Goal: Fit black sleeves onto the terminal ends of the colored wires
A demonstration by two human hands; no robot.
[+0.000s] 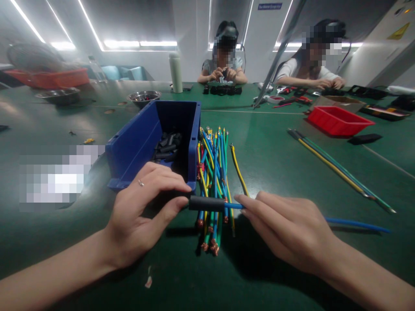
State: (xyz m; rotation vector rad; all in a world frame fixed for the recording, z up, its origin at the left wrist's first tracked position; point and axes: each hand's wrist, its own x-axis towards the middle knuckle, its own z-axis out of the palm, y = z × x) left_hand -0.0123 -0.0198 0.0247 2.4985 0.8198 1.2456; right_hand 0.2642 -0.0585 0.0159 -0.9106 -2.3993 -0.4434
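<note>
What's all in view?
Held wire: 1, blue, foreground
Tubular sleeve: 1, black, around wire
Slim wires: many, multicoloured, centre
Plastic bin: 1, blue, left
Small tubes: many, black, in bin
Long wires: several, yellow/green, right
Plastic tray: 1, red, right
Metal bowls: 2, silver, back
Bottle: 1, pale green, back
People: 2, grey/white tops, opposite
Tabletop: 1, green, beneath
Far clutter: uncounted, mixed, right
Left hand: 1, bare, sleeve's end
Right hand: 1, bare, on wire

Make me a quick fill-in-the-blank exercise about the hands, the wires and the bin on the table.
The right hand holds the ____ wire.
The black sleeve around that wire has one end at the thumb of the ____ hand.
Inside the blue bin lie short tubes coloured ____.
In the picture, the wire bundle lies to the ____ of the bin.

Missing words: blue; left; black; right.
</note>
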